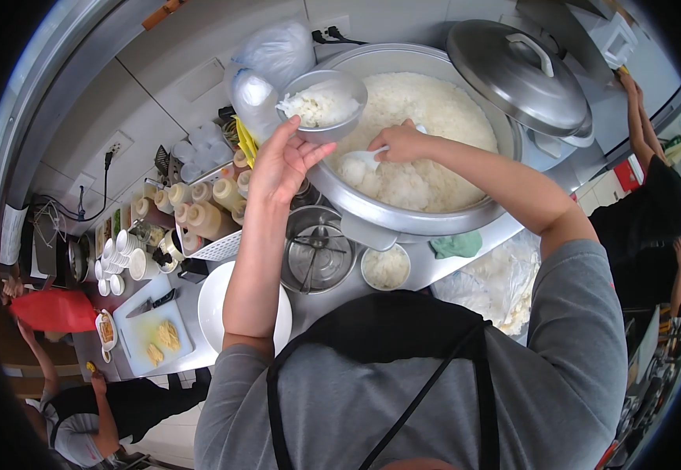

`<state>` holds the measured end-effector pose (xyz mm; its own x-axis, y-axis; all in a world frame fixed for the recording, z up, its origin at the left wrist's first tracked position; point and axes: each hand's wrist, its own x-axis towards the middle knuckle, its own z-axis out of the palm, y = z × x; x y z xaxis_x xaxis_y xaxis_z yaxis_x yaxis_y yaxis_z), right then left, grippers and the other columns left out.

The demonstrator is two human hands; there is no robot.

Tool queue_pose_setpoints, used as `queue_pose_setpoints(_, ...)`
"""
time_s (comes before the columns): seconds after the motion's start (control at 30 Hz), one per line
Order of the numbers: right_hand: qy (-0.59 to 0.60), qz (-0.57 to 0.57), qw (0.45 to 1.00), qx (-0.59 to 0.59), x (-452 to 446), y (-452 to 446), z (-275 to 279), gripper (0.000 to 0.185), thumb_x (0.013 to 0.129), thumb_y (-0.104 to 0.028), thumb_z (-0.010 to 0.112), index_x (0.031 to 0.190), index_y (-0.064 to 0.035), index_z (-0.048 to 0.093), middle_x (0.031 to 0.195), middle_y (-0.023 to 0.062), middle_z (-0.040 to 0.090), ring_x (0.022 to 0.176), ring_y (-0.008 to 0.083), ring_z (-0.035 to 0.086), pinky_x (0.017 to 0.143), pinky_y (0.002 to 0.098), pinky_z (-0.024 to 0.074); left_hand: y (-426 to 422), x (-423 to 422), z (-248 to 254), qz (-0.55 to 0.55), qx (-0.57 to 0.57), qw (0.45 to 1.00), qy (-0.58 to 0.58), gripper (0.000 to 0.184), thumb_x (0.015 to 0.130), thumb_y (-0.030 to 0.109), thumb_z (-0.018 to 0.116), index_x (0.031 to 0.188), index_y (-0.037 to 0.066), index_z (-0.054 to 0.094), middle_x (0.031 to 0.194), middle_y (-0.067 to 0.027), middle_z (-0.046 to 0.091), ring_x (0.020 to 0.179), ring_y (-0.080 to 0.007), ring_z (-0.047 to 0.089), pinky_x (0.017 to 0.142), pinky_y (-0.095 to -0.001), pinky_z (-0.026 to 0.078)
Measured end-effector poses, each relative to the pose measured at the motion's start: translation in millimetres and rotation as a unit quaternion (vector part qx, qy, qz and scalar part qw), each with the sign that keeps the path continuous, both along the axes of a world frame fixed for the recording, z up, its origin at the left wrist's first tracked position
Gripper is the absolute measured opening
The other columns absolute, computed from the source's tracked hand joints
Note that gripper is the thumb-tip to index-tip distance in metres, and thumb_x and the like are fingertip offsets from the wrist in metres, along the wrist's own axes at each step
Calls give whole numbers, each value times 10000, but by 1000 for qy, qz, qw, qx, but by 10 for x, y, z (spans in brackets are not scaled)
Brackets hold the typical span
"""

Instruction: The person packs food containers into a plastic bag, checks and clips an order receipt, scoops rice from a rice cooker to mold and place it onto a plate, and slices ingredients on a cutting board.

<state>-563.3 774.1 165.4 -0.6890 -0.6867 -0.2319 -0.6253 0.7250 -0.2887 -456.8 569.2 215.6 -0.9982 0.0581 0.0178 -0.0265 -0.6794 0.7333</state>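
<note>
My left hand [297,157] grips a metal bowl [348,117] from below, tilted, with a portion of white rice [321,106] inside. In my right hand [403,144] is a white rice paddle [364,157], its blade down in the rice. Below both hands stands a large round rice cooker pot [427,221], filled with cooked rice [434,102] and dug into at the near side. A small bowl of rice [386,267] sits on the counter below the pot.
A metal lid [517,74] leans at the pot's right. To the left stand a metal pot with utensils [318,258], a white plate [213,301], a basket of squeeze bottles [207,219] and a cutting board [133,329] with a knife. Other people [646,204] stand either side.
</note>
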Motion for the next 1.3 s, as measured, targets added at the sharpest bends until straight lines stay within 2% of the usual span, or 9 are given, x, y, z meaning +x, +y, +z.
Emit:
queue_pose_setpoints(0.53, 29, 39, 998, -32, 355, 272, 138, 264, 753, -237, 551, 994, -155, 618, 886, 76, 625, 855, 210, 552, 820, 362, 240, 41, 113, 82, 14, -10, 1000, 11, 358, 824, 165, 507, 1081, -67, 418, 1019, -192, 523, 961, -281, 537, 800, -387, 486)
queue_pose_setpoints(0.63, -15, 50, 998, 22, 406, 444, 153, 284, 775, -308, 529, 1008, -168, 613, 923, 53, 621, 907, 203, 535, 834, 378, 214, 18, 117, 60, 10, -7, 1000, 19, 346, 816, 159, 520, 1066, -63, 433, 999, -185, 535, 948, -276, 544, 803, -390, 484)
queue_pose_setpoints(0.73, -5, 42, 999, -3, 523, 603, 238, 275, 765, -262, 558, 1011, -152, 612, 867, 70, 632, 858, 211, 554, 848, 353, 224, 29, 126, 45, 0, -31, 999, 26, 449, 831, 165, 498, 1170, -72, 323, 1119, -235, 462, 1037, -324, 483, 845, -413, 461)
queue_pose_setpoints(0.83, -17, 16, 1000, -2, 610, 773, 333, 281, 763, -261, 561, 1008, -133, 612, 906, 84, 625, 882, 215, 549, 868, 343, 231, 46, 125, 19, -4, -42, 999, 20, 451, 824, 162, 508, 1163, -75, 330, 1110, -232, 469, 1027, -321, 491, 852, -408, 457)
queue_pose_setpoints(0.9, -22, 7, 1000, 0, 648, 910, 391, 291, 756, -271, 571, 1003, -122, 612, 935, 89, 618, 901, 220, 546, 882, 339, 236, 36, 120, 0, 17, -39, 999, 5, 329, 800, 146, 543, 1047, -51, 454, 991, -172, 542, 937, -274, 551, 789, -407, 488)
queue_pose_setpoints(0.93, -20, 3, 1000, 0, 653, 981, 415, 291, 756, -271, 571, 1003, -122, 612, 935, 89, 618, 901, 220, 546, 882, 339, 236, 12, 114, -14, 9, -70, 997, 9, 412, 821, 161, 508, 1124, -81, 369, 1074, -219, 496, 1005, -308, 510, 840, -403, 465)
queue_pose_setpoints(1.03, -25, 2, 1000, -13, 637, 1138, 513, 296, 753, -283, 578, 992, -113, 614, 948, 90, 614, 921, 227, 541, 879, 352, 250, 0, 87, -38, 25, -97, 995, -8, 404, 821, 162, 507, 1118, -79, 378, 1066, -208, 506, 997, -297, 517, 824, -398, 472)
queue_pose_setpoints(1.23, -47, -53, 997, 22, 546, 1228, 1124, 305, 751, -302, 581, 979, -101, 616, 935, 93, 613, 925, 236, 537, 870, 376, 266, 114, 29, -78, 48, -200, 979, 0, 515, 776, 132, 579, 1165, -92, 325, 1024, -153, 509, 881, -214, 561, 707, -343, 513)
queue_pose_setpoints(1.3, 112, -72, 991, -30, 486, 1145, 1338, 293, 765, -297, 560, 967, -92, 615, 928, 86, 615, 908, 244, 544, 848, 384, 282, 278, 33, -63, 81, -297, 951, -35, 428, 808, 116, 517, 1153, -78, 355, 1024, -144, 524, 890, -213, 572, 698, -322, 518)
